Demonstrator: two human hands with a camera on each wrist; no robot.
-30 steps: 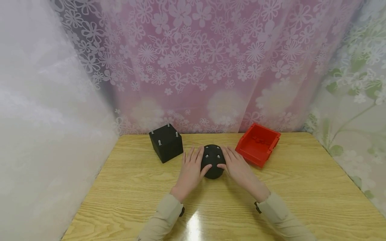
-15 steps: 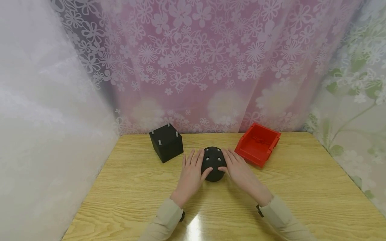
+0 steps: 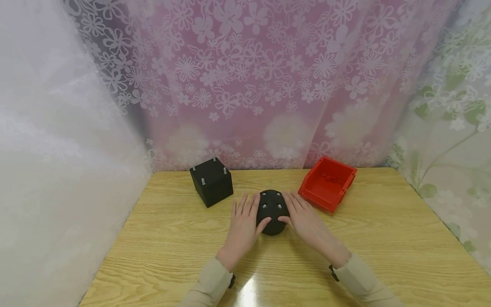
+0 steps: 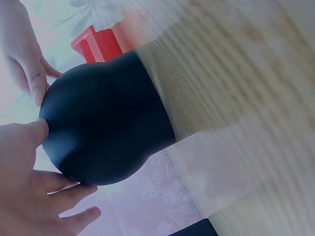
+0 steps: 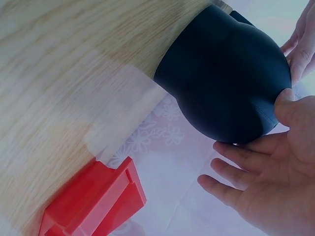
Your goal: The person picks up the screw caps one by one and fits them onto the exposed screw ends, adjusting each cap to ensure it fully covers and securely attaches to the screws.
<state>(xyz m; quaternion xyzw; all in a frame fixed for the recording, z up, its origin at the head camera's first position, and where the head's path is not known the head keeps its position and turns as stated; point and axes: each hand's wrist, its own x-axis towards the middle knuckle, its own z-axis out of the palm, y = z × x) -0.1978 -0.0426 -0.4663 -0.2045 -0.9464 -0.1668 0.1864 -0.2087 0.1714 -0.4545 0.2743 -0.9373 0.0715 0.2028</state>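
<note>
A black rounded block (image 3: 273, 215) with several small metal bolts on its top stands on the wooden table. From the sides it shows a bulging upper body above a straight cylindrical base (image 5: 183, 54). My left hand (image 3: 242, 228) holds its left side, thumb on the near face and fingers along the flank. Opposite, my right hand (image 3: 307, 221) holds the right side the same way. In the left wrist view the left thumb and fingers (image 4: 69, 196) lie against the bulge; the right wrist view shows the right fingertips under the bulge's edge.
Back left on the table (image 3: 172, 238) stands a black cube (image 3: 215, 187) with upright metal bolts at its top corners. A red open bin (image 3: 324, 187) with small red pieces inside sits back right. Floral curtains (image 3: 249, 85) hang behind the table.
The black rounded block has slid a little toward the person and slightly right, with both hands holding it throughout. The cube and the bin stay in place.
</note>
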